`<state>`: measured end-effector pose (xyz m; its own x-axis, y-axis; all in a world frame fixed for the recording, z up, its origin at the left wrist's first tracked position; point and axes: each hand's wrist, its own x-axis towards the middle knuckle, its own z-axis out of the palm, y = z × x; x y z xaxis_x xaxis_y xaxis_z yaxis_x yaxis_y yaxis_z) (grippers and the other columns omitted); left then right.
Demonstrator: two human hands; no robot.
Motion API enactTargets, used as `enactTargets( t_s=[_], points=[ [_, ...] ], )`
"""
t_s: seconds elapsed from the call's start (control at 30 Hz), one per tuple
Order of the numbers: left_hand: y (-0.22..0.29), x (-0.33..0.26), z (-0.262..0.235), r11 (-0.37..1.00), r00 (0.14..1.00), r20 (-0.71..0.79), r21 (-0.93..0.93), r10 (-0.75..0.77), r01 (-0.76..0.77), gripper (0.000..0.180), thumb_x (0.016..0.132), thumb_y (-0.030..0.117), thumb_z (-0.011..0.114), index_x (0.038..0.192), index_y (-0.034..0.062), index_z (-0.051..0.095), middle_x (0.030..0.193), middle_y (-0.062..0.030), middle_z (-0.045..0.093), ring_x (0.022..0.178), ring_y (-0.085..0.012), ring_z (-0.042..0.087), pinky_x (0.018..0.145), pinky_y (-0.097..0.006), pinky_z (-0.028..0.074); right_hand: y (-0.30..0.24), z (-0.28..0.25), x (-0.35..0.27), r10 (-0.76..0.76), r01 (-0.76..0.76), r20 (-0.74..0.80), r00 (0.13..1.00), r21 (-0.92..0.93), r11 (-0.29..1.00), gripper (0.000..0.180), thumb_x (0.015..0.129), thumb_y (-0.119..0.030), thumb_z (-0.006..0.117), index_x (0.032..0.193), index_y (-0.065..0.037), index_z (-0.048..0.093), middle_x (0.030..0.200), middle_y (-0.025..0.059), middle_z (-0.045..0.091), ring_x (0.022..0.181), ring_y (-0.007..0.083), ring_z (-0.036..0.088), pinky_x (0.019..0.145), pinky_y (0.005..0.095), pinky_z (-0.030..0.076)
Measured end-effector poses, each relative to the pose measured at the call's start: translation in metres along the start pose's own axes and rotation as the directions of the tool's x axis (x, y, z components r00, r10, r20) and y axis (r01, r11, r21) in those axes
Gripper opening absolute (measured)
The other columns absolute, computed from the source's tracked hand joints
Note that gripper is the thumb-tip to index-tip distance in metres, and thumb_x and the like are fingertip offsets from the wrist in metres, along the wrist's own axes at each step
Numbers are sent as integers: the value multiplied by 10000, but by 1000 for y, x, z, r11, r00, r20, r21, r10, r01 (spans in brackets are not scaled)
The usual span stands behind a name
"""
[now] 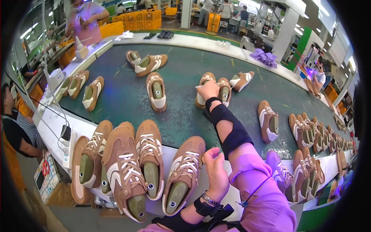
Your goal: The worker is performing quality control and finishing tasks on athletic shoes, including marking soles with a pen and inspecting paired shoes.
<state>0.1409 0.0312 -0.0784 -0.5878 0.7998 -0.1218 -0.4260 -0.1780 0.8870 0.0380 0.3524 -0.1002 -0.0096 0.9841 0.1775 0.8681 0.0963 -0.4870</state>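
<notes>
"Where's the shoe from your fingers?"

"Under them: the tan shoe [207,77] sits between the near and far edges of the green belt [185,120], my right hand [208,90] over its opening."

"Its long axis?"

"Toe toward the far edge, heel toward the near one; a second shoe [223,84] stands just beside, to its right."

"Pinching it?"

"My right fingers bend down onto it; whether they pinch, I can't tell. My left hand [217,174], farther off by the near edge, curls loosely around nothing."
</notes>
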Motion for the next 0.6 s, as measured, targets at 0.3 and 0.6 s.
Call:
enactTargets(
  t_s=[0.3,0.6],
  points=[
    [-10,9,-6,997,998,-32,-45,-57,56,348,891,236,453,1097,-44,435,1075,-132,437,999,-198,417,903,-309,338,13,-7,2,-139,122,193,971,96,988,526,538,-338,746,857,74,668,921,223,660,830,293,660,726,335,519],
    [-19,24,-8,998,993,-105,-20,56,-58,423,924,327,450,1165,-21,446,1132,-78,469,1056,-163,417,943,-295,312,62,-95,-102,-353,-464,580,735,808,362,279,651,-154,703,829,49,631,750,72,638,638,169,613,594,279,472]
  ],
)
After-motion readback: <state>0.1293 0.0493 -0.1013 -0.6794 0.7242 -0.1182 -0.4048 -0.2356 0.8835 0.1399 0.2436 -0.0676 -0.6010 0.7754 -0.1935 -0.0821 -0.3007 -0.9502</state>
